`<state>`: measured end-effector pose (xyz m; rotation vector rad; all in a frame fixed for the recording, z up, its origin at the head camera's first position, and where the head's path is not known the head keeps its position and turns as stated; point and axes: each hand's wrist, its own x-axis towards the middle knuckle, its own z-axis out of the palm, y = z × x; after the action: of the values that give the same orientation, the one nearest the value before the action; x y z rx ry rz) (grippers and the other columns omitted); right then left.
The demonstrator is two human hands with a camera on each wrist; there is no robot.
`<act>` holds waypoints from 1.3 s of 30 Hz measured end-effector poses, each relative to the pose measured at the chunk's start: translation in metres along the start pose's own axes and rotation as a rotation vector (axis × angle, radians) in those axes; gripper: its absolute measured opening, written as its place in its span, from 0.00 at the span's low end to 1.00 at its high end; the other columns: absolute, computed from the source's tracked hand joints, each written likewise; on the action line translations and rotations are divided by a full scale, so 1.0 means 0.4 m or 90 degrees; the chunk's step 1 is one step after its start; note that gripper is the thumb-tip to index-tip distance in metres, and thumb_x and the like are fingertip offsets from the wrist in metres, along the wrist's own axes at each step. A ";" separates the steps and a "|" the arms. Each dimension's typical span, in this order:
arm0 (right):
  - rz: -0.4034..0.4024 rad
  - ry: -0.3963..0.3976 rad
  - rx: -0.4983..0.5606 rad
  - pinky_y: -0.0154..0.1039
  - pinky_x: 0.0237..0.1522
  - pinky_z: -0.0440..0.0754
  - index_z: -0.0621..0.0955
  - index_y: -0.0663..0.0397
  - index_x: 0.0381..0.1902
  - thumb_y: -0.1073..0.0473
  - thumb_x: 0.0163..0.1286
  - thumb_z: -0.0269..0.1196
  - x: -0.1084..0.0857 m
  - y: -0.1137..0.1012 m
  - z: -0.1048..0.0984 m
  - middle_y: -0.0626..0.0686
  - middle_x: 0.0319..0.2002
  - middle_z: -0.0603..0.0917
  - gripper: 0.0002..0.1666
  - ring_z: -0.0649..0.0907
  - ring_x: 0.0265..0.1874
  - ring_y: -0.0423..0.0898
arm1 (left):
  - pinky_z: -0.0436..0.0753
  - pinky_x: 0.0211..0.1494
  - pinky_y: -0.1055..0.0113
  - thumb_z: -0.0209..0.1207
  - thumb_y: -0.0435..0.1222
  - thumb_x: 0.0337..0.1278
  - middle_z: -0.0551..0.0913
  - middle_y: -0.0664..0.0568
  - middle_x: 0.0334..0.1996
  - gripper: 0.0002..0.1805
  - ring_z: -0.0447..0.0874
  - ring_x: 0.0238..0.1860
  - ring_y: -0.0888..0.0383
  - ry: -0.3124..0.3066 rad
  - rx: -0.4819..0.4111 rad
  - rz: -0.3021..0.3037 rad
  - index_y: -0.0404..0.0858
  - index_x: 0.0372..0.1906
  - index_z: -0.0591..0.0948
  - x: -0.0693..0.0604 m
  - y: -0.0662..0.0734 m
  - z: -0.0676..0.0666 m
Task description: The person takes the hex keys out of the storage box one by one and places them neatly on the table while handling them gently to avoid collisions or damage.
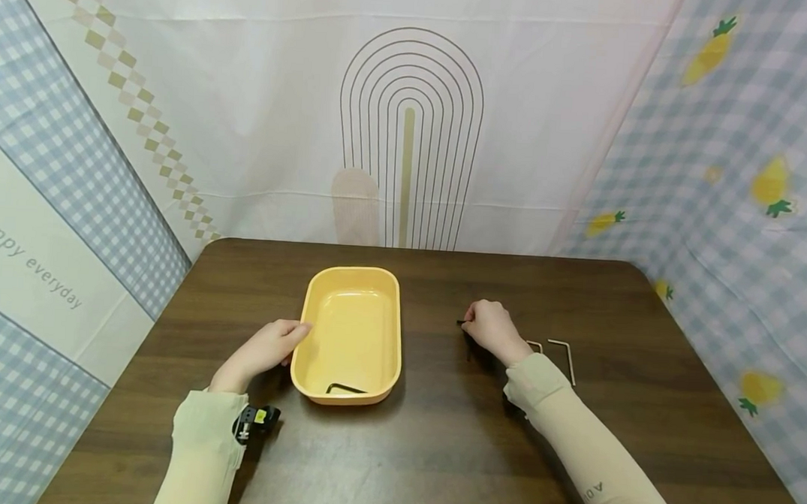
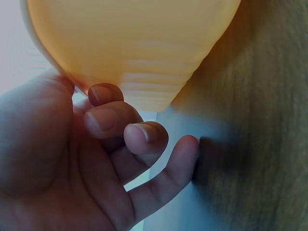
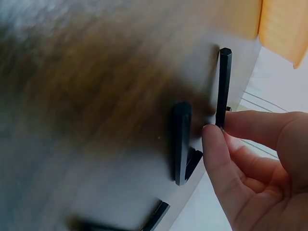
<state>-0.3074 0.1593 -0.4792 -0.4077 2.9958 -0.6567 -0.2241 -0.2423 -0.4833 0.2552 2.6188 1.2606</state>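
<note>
My left hand (image 1: 267, 350) holds the left rim of a yellow tray (image 1: 399, 319), thumb over the edge. In the left wrist view, the curled fingertips (image 2: 103, 118) sit by the tray's outer wall (image 2: 159, 62). A black hex key (image 1: 346, 388) lies inside the tray at its near end. Right of the tray, my right hand (image 1: 493, 329) pinches another black hex key (image 3: 224, 82) between thumb and finger, close to the tabletop. The hand mostly hides this key in the head view. Beside it on the table lies a further black hex key (image 3: 181, 144).
More L-shaped hex keys lie right of my right hand; one hex key (image 1: 568, 361) shows nearly whole, and another hex key (image 1: 535, 345) is partly covered by the wrist. The dark wooden table (image 1: 381, 461) ends at a patterned curtain (image 1: 280, 126) behind.
</note>
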 end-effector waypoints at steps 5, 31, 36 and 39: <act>0.015 -0.010 0.005 0.51 0.42 0.82 0.84 0.60 0.32 0.64 0.65 0.66 -0.001 -0.005 0.000 0.55 0.33 0.86 0.03 0.84 0.33 0.53 | 0.71 0.27 0.64 0.46 0.46 0.80 0.70 0.52 0.16 0.24 0.69 0.19 0.56 0.000 0.003 -0.001 0.34 0.31 0.77 0.000 -0.003 0.000; 0.020 -0.031 -0.004 0.51 0.41 0.82 0.84 0.60 0.34 0.65 0.66 0.64 0.001 0.000 -0.003 0.56 0.35 0.86 0.04 0.83 0.32 0.53 | 0.71 0.28 0.63 0.45 0.47 0.81 0.70 0.52 0.16 0.24 0.68 0.18 0.55 -0.001 0.011 0.003 0.35 0.29 0.75 0.000 -0.001 0.002; 0.029 -0.037 0.005 0.51 0.42 0.82 0.84 0.60 0.34 0.64 0.67 0.65 0.001 -0.003 -0.006 0.57 0.36 0.86 0.04 0.84 0.32 0.52 | 0.71 0.28 0.63 0.45 0.48 0.80 0.70 0.52 0.16 0.25 0.69 0.18 0.55 0.002 0.013 0.000 0.35 0.29 0.75 0.001 -0.002 0.001; 0.042 -0.046 0.018 0.50 0.41 0.82 0.84 0.60 0.35 0.64 0.69 0.65 0.001 -0.006 -0.006 0.57 0.37 0.85 0.04 0.83 0.31 0.51 | 0.71 0.28 0.63 0.45 0.49 0.80 0.69 0.52 0.16 0.25 0.68 0.18 0.55 0.005 0.015 -0.001 0.35 0.29 0.75 0.000 -0.003 0.002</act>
<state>-0.3074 0.1583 -0.4759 -0.3225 2.9151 -0.6632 -0.2240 -0.2424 -0.4847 0.2520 2.6410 1.2332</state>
